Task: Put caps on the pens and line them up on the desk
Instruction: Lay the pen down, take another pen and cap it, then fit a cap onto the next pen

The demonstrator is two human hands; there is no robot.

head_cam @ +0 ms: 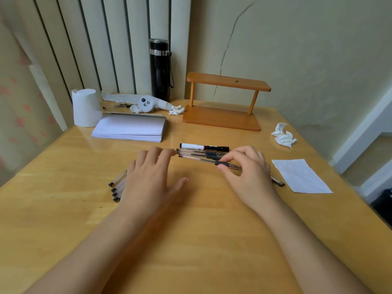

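Note:
A white and black marker lies capped across the middle of the wooden desk. Just in front of it lie two clear gel pens in a row. My right hand pinches the black grip of another clear gel pen and holds it at the front of that row. My left hand hovers open, fingers spread, its fingertips near the left ends of the lined-up pens. Several more clear pens lie under and left of my left hand. One pen tip sticks out behind my right hand.
A stack of lined paper, a white roll, a black flask and a wooden rack stand at the back. Crumpled tissue and a flat white sheet lie at the right.

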